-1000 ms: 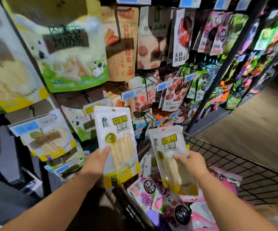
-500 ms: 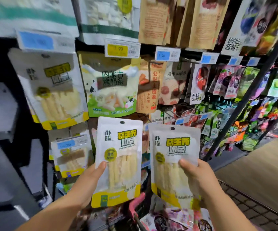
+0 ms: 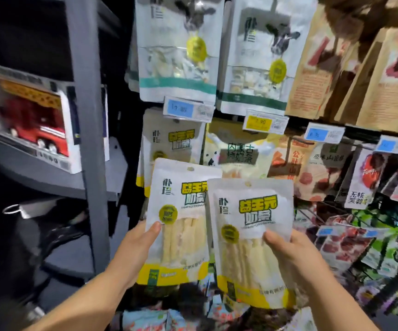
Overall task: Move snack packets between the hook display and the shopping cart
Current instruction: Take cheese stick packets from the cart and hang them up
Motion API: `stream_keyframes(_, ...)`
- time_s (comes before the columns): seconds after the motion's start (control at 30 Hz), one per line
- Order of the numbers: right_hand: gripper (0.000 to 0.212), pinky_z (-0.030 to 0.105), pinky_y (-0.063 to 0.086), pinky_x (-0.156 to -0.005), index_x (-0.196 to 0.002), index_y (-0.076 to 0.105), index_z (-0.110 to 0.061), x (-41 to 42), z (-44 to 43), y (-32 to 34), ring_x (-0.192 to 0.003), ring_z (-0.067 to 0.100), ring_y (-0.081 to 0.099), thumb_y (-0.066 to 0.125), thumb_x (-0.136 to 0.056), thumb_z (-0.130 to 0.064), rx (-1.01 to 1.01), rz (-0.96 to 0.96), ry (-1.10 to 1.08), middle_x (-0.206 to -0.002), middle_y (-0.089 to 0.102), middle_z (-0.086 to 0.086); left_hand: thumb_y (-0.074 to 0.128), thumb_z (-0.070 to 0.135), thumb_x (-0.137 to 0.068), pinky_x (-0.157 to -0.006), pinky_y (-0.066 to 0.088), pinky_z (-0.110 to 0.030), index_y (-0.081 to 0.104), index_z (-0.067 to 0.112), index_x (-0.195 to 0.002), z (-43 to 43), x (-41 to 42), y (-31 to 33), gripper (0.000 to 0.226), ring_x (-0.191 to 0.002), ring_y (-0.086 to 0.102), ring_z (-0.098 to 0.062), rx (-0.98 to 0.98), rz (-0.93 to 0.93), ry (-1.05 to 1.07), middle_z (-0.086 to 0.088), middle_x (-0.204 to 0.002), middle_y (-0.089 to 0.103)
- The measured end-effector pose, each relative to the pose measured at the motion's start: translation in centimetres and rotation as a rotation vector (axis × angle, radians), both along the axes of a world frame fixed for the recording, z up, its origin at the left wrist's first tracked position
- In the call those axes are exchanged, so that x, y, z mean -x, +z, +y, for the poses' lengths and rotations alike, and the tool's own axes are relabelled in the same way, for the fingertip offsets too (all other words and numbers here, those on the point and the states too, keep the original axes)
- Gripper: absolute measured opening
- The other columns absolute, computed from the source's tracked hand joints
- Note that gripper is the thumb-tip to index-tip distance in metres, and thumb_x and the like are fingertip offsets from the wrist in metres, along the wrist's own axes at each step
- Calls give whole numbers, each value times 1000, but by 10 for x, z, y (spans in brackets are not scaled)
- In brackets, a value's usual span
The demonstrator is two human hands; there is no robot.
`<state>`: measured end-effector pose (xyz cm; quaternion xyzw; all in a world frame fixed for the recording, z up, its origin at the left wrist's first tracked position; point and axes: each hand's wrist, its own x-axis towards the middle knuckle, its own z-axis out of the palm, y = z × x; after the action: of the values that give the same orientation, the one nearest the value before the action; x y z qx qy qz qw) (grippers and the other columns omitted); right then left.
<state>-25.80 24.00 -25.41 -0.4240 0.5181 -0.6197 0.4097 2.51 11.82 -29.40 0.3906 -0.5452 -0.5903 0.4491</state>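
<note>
You hold two matching packets, both printed 益生元奶条. Your left hand (image 3: 133, 249) pinches the left packet (image 3: 181, 237) at its left edge, thumb on the front. Your right hand (image 3: 293, 254) pinches the right packet (image 3: 250, 249) likewise at its right edge. Both stand upright near the left edge of the display (image 3: 298, 125), just below a third hanging packet (image 3: 169, 142) of that kind. A yellow tag (image 3: 260, 122) reads 7.90. Half a second ago the two were apart; now the right one overlaps the left.

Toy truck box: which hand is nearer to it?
Left. The left hand holds the left packet below and right of the toy truck box; the right hand, with the right packet, is farther right.
</note>
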Motion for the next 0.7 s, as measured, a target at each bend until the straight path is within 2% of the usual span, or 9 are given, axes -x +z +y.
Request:
stream_keyframes(0.07,39,40,50,-87,-95,66,6,-6,-16,9,-97,29,67,81,-72,-22,3,16,15,-102,73,13,49,26,-98,-107,39,-45,66,25,-113,-9,-6,8,23,-115,60,-17,4,34,57,6,-115,69)
stream_keyframes(0.17,15,23,46,-56,-77,63,-6,-15,-33,20,-60,6,61,74,-72,-16,24,110,22,-65,67,-6,51,17,-98,-105,42,-46,69,18,-101,-21,-12,20,19,-111,63,-24,1,104,122,-2,-108,72)
stream_keyframes(0.27,33,22,33,-48,-60,52,-15,-18,-47,24,-44,3,42,67,-89,-8,32,151,4,-49,46,-11,51,20,-98,-102,44,-40,68,19,-103,-28,-14,34,19,-110,63,-19,37,108,139,1,-109,71)
stream_keyframes(0.37,27,22,41,-58,-77,57,-1,-20,-54,32,-62,16,48,74,-84,-20,26,79,26,-66,52,5,51,22,-98,-99,45,-35,68,22,-104,-34,-13,43,18,-110,62,-15,50,127,148,4,-109,70)
stream_keyframes(0.43,65,37,39,-76,-97,57,12,-24,-54,39,-81,25,48,85,-68,-39,35,51,61,-87,53,14,52,25,-97,-105,42,-41,68,23,-102,-39,-11,47,17,-111,61,-15,57,127,152,4,-109,70)
stream_keyframes(0.5,90,44,34,-78,-102,55,13,-24,-58,42,-87,27,45,89,-54,-56,32,91,39,-93,51,14,52,25,-97,-105,42,-43,68,25,-100,-44,-8,50,16,-111,61,-15,59,141,152,4,-109,70)
stream_keyframes(0.53,91,43,33,-77,-97,57,11,-23,-59,43,-85,26,45,89,-50,-60,20,117,30,-91,51,13,51,24,-98,-104,43,-42,68,25,-101,-46,-6,52,17,-110,62,-16,55,154,152,4,-109,70)
stream_keyframes(0.63,62,39,34,-73,-73,67,-12,-24,-63,51,-74,24,46,87,-44,-63,9,159,11,-77,53,11,50,21,-99,-101,44,-38,67,23,-101,-52,-2,56,17,-109,62,-16,56,187,145,3,-107,70)
stream_keyframes(0.7,64,39,35,-72,-73,66,-16,-23,-65,50,-73,24,46,86,-42,-68,20,192,6,-76,52,11,50,20,-98,-100,44,-36,67,23,-101,-57,-1,56,17,-108,62,-14,68,201,140,4,-107,70)
